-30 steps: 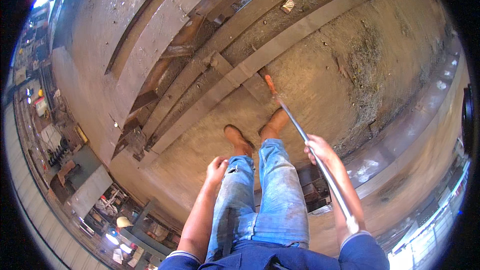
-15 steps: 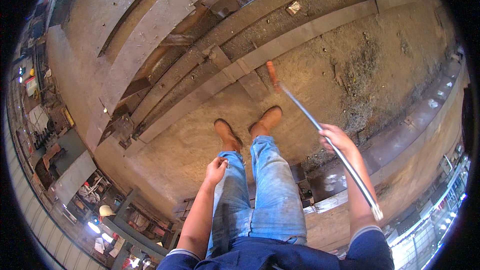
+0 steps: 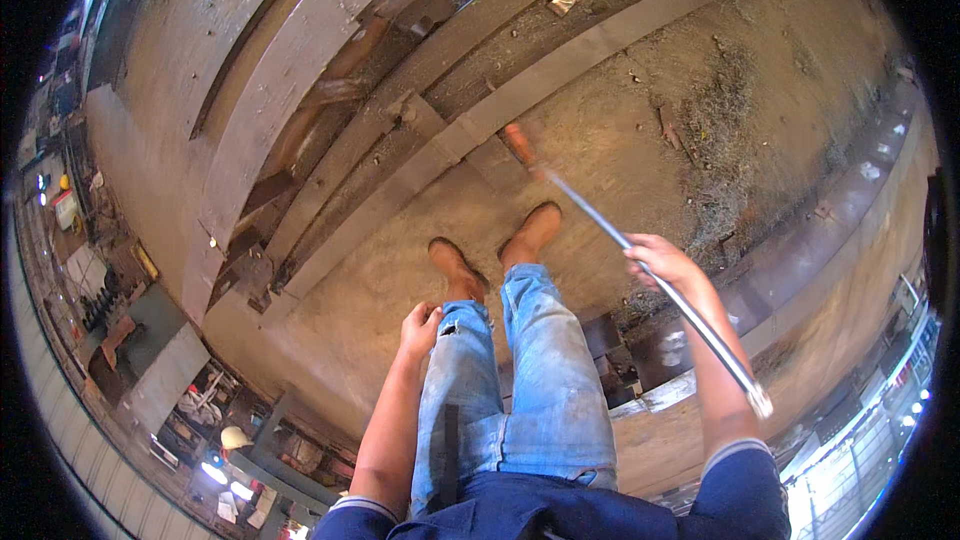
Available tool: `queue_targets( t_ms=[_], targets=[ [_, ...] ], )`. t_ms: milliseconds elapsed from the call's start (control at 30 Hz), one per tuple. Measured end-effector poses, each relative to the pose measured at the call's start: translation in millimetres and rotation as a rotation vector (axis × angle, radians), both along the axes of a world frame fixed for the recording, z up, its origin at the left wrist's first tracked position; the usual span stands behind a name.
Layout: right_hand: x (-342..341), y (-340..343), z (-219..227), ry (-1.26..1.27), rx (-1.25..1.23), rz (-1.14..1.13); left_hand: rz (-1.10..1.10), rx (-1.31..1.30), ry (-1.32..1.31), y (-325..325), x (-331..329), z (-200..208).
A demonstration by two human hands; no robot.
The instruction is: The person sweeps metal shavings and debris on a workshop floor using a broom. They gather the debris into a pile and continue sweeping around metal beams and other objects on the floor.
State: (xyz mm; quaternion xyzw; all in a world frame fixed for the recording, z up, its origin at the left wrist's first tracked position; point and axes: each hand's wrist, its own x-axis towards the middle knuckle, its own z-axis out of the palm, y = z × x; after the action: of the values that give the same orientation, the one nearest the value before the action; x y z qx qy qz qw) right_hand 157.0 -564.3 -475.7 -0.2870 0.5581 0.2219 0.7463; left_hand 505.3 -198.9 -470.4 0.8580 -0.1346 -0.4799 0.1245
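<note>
A long, shiny metal rod with an orange-red far end (image 3: 597, 219) slants across the view from beyond my feet back past my right forearm. My right hand (image 3: 664, 262) is closed around the rod near its middle. The orange part hovers over or touches the floor beside a steel beam; I cannot tell which. A pale tip shows at the rod's near end. My left hand (image 3: 420, 328) is held by my left knee, apart from the rod, its fingers curled; whatever may be inside them is hidden.
Long curved-looking steel beams (image 3: 600, 43) lie across the floor ahead, with crosspieces between them. Metal shavings (image 3: 725, 180) litter the dirt floor at right, before another long beam (image 3: 800, 285). Cluttered benches and a yellow hard hat (image 3: 234, 437) are at left. My brown boots (image 3: 535, 232) stand on the floor.
My right hand has shifted slightly left and up, and the rod's orange end has swung left. My left hand has moved a little left and up. The view has turned slightly.
</note>
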Motion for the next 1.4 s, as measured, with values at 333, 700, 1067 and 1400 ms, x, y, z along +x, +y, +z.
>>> queue_targets(
  t_ms=[333,700,1067,1400],
  targets=[
    [-104,-38,-21,0.163,-0.267,-0.089,-0.011,-0.003,0.051,-38,-19,22],
    [-39,-68,-65,0.019,-0.036,-0.179,-0.135,-0.007,0.153,-63,-24,11],
    [-247,-137,-29,0.068,-0.502,-1.057,-0.417,0.079,0.087,-83,-3,-14],
    [-175,15,60,0.030,-0.398,-1.062,-0.654,0.048,0.150,-149,-58,3]
  ],
)
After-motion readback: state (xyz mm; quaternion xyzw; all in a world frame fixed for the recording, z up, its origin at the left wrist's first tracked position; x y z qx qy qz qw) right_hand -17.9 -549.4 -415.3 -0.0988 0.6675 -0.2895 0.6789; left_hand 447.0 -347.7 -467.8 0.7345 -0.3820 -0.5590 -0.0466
